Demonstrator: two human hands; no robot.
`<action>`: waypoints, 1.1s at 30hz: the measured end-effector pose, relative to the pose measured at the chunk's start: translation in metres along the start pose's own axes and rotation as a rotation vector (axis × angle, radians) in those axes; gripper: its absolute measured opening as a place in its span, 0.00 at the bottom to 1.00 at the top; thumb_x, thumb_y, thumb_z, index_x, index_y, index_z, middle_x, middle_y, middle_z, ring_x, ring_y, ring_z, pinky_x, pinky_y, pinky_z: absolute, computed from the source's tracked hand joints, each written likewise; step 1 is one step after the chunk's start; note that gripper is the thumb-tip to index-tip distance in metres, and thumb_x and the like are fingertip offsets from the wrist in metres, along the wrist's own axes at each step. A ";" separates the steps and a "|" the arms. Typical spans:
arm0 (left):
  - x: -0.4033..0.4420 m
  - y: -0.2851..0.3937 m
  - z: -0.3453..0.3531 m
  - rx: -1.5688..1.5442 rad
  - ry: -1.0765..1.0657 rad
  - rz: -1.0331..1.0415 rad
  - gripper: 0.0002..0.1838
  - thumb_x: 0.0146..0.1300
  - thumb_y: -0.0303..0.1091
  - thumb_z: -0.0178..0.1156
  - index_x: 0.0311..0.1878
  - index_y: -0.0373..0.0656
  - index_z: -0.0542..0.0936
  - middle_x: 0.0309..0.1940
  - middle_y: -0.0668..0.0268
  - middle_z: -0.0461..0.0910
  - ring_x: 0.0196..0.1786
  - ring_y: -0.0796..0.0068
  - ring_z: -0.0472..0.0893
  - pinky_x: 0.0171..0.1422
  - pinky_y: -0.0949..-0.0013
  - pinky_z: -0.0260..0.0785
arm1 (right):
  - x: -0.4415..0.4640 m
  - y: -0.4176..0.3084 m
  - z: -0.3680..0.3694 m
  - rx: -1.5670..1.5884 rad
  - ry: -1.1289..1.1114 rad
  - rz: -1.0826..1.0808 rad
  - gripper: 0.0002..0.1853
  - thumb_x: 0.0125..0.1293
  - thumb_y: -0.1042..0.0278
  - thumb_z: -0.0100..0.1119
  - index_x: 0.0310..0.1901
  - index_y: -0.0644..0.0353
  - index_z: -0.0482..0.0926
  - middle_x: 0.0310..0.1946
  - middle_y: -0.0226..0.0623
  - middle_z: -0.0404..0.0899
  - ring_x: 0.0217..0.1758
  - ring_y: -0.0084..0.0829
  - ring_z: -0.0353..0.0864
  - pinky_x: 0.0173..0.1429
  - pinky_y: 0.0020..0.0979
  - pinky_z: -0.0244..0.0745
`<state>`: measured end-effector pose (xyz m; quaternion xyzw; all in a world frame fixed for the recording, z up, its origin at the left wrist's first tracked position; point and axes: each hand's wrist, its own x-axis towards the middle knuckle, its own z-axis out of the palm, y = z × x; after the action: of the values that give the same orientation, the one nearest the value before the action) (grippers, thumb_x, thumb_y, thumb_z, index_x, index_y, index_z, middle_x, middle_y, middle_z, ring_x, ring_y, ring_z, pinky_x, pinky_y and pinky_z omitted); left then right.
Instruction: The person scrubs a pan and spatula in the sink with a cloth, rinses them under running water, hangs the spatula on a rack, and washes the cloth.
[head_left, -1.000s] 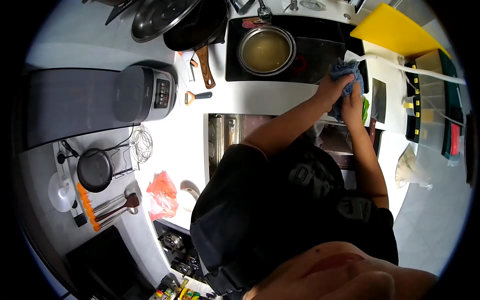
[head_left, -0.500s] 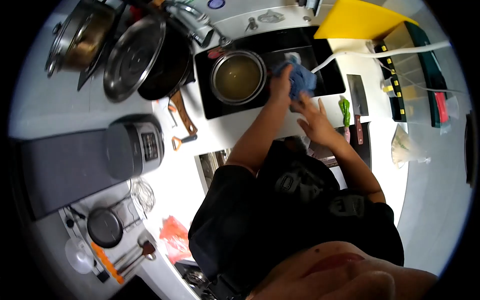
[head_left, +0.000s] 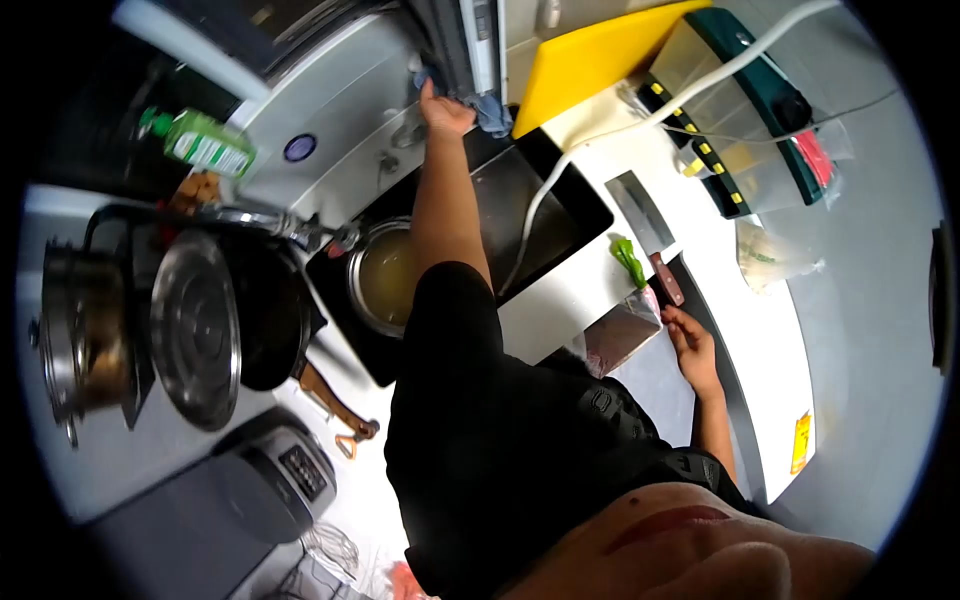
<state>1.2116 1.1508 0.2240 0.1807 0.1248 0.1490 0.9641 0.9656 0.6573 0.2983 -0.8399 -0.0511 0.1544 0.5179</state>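
Stretched far forward, my left hand (head_left: pixel 447 115) holds a blue cloth (head_left: pixel 493 116) at the window ledge behind the sink; part of the cloth is hidden by the hand. Below that arm, a round metal pot (head_left: pixel 388 278) of cloudy yellowish liquid stands in the black sink (head_left: pixel 560 190), partly covered by the forearm. My right hand (head_left: pixel 692 348) is low at the counter's front edge, empty, its fingers loosely curled and apart. Near it are green peppers (head_left: pixel 628 262) and a knife (head_left: pixel 645 220) with a reddish-brown handle.
A white hose (head_left: pixel 600 135) arches over the sink's right side. Behind stands a yellow board (head_left: pixel 590 65). At left are a green bottle (head_left: pixel 210 142), a metal lid (head_left: pixel 196 330), a dark pan (head_left: pixel 265 315), a steamer pot (head_left: pixel 85 330) and a grey appliance (head_left: pixel 275 485).
The view has turned toward the window. My left hand has moved forward with the cloth, from over the sink to the ledge. My right hand has come away from the cloth and back to the counter edge.
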 end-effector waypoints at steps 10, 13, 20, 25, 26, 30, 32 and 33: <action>0.031 -0.075 -0.063 0.879 0.489 0.630 0.07 0.53 0.22 0.50 0.35 0.42 0.74 0.22 0.67 0.72 0.23 0.78 0.72 0.23 0.75 0.65 | -0.052 0.045 0.003 0.217 -0.152 0.269 0.13 0.64 0.78 0.49 0.49 0.71 0.72 0.41 0.39 0.77 0.44 0.27 0.77 0.50 0.27 0.72; -0.105 -0.091 -0.014 0.596 0.325 0.320 0.11 0.53 0.22 0.50 0.40 0.42 0.73 0.25 0.67 0.73 0.22 0.78 0.72 0.21 0.76 0.67 | -0.061 0.095 -0.010 0.033 -0.365 0.375 0.14 0.63 0.74 0.51 0.50 0.68 0.73 0.43 0.39 0.78 0.45 0.24 0.75 0.49 0.26 0.71; -0.373 -0.149 -0.024 0.678 0.255 -0.074 0.13 0.59 0.39 0.55 0.45 0.46 0.74 0.33 0.71 0.76 0.31 0.80 0.74 0.30 0.74 0.67 | -0.040 0.235 -0.048 -0.575 -0.959 0.442 0.16 0.63 0.68 0.53 0.50 0.65 0.73 0.44 0.39 0.77 0.47 0.25 0.75 0.50 0.27 0.70; -0.525 -0.173 -0.058 0.615 0.451 -0.409 0.15 0.60 0.44 0.54 0.46 0.46 0.74 0.37 0.70 0.76 0.32 0.77 0.73 0.33 0.74 0.68 | -0.005 0.254 -0.044 -0.716 -1.146 0.342 0.16 0.62 0.68 0.53 0.50 0.65 0.74 0.45 0.39 0.77 0.47 0.25 0.74 0.51 0.27 0.69; -0.552 -0.183 -0.064 0.552 0.554 -0.480 0.16 0.60 0.45 0.54 0.47 0.46 0.73 0.38 0.69 0.76 0.32 0.76 0.73 0.34 0.74 0.68 | 0.000 0.258 -0.041 -0.733 -1.171 0.317 0.16 0.62 0.68 0.53 0.50 0.65 0.74 0.45 0.39 0.77 0.47 0.25 0.74 0.51 0.27 0.69; -0.648 -0.263 -0.148 0.589 0.688 -0.385 0.15 0.58 0.42 0.55 0.45 0.45 0.75 0.33 0.62 0.77 0.30 0.67 0.76 0.36 0.65 0.72 | 0.006 0.253 -0.019 -0.780 -1.259 0.224 0.16 0.62 0.69 0.53 0.50 0.65 0.74 0.45 0.39 0.77 0.47 0.26 0.74 0.51 0.27 0.69; -0.673 -0.252 -0.158 1.815 0.157 -0.224 0.15 0.58 0.38 0.56 0.45 0.42 0.74 0.34 0.59 0.76 0.32 0.66 0.77 0.35 0.62 0.73 | 0.002 0.247 -0.004 -0.794 -1.294 0.182 0.16 0.62 0.69 0.53 0.50 0.65 0.74 0.45 0.39 0.77 0.47 0.26 0.74 0.51 0.27 0.69; -0.675 -0.246 -0.142 1.400 0.531 -0.209 0.15 0.57 0.38 0.57 0.45 0.42 0.74 0.33 0.60 0.76 0.32 0.67 0.77 0.34 0.63 0.73 | 0.000 0.243 0.003 -0.798 -1.308 0.162 0.16 0.62 0.69 0.53 0.50 0.65 0.74 0.45 0.39 0.77 0.47 0.26 0.74 0.52 0.27 0.69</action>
<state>0.6054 0.7518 0.1266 0.6961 0.4351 -0.0185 0.5708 0.9464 0.5479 0.0820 -0.7021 -0.3371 0.6267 0.0272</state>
